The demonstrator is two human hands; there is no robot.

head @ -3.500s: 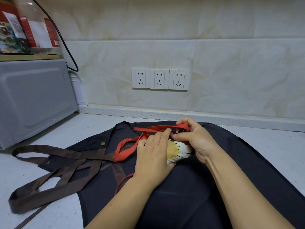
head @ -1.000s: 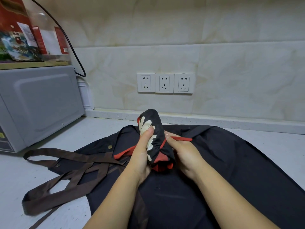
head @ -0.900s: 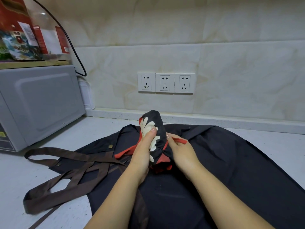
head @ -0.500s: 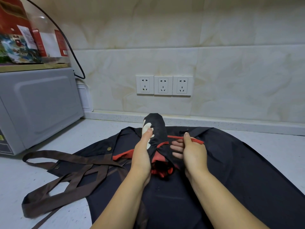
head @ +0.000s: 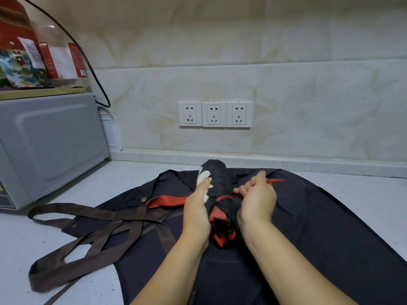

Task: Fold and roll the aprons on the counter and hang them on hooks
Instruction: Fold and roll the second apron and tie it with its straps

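A rolled black apron [head: 218, 183] with white petal print and red lining stands tilted between my hands, above a dark navy apron [head: 308, 227] spread flat on the counter. My left hand [head: 197, 208] grips the roll's left side, thumb on the white print. My right hand [head: 256, 200] is closed on the red strap [head: 276, 180], whose end sticks out to the right. Another stretch of red strap [head: 167, 200] trails left from the roll. The navy apron's brown straps [head: 88, 234] lie tangled at the left.
A grey microwave [head: 48, 142] stands at the left with red boxes [head: 19, 51] on top and a black cable [head: 92, 69] behind it. Three wall sockets [head: 214, 114] sit on the tiled wall. The pale counter [head: 363, 190] shows at right and lower left.
The roll was flat under my hands 3.5 s ago; now it is held upright. Within the last half second my right hand closed on the red strap and pulled it rightward.
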